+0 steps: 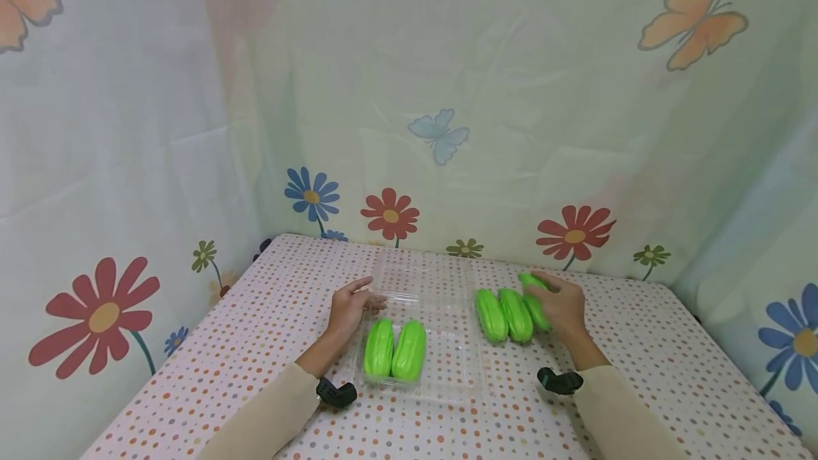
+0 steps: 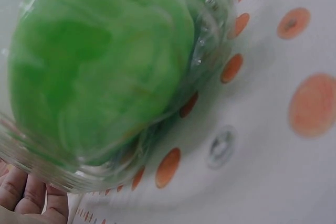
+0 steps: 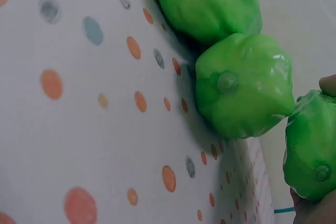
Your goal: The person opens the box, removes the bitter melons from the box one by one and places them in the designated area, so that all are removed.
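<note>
Gourd (image 1: 538,314) — ridged, probably light, firm and slick, best pinched across its sides — sits gripped by the right hand (image 1: 564,304) beside two more gourds (image 1: 515,316), the left hand (image 1: 348,308) loosely extended at the clear clamshell (image 1: 449,355).

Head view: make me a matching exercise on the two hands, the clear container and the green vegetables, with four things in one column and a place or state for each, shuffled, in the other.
Column one
1. Left hand
2. Right hand
3. Clear container
4. Loose pair of vegetables

Column two
A. open, with two packed vegetables lying in its left part
B. on the table, between the container and the right hand
C. gripping a single green vegetable
D. at the container's left side

Pairs: 1-D, 2-C, 3-A, 4-B
</note>
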`<state>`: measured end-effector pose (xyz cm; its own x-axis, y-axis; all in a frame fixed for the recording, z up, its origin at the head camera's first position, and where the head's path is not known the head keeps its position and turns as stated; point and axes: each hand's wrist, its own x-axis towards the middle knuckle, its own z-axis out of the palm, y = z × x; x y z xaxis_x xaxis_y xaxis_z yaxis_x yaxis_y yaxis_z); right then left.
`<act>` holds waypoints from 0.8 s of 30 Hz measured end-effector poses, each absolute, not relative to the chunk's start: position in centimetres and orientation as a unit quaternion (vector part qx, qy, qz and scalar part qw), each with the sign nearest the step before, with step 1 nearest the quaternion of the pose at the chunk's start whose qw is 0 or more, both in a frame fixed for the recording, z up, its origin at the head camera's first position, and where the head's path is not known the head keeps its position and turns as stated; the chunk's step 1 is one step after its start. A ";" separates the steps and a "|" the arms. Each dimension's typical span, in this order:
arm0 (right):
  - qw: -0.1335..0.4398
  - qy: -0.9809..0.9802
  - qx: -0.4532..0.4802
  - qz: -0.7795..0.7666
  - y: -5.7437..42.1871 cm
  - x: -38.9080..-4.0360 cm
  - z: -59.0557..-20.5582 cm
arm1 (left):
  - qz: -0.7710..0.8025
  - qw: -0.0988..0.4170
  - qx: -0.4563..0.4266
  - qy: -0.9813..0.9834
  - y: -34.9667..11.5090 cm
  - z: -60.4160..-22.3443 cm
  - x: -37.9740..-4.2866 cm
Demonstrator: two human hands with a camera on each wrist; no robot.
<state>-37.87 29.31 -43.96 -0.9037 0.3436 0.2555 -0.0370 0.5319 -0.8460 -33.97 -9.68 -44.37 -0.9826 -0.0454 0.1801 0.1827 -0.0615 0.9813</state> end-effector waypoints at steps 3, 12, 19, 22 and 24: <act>0.192 -0.851 -0.093 0.479 29.4 -37.8 -44.0 | -0.729 0.080 -0.052 -0.678 -9.7 -44.0 -33.6; 0.168 -0.862 -0.104 0.467 29.8 -38.0 -45.1 | -0.735 0.071 -0.049 -0.672 -9.9 -44.2 -33.9; 0.160 -0.857 -0.097 0.481 30.1 -38.3 -46.0 | -0.741 0.073 -0.040 -0.666 -10.0 -44.3 -33.9; 0.144 -0.855 -0.099 0.488 30.3 -38.1 -46.2 | -0.742 0.064 -0.042 -0.666 -10.0 -44.4 -33.9; 0.132 -0.855 -0.098 0.492 30.5 -38.0 -46.2 | -0.741 0.063 -0.048 -0.667 -10.0 -44.3 -34.0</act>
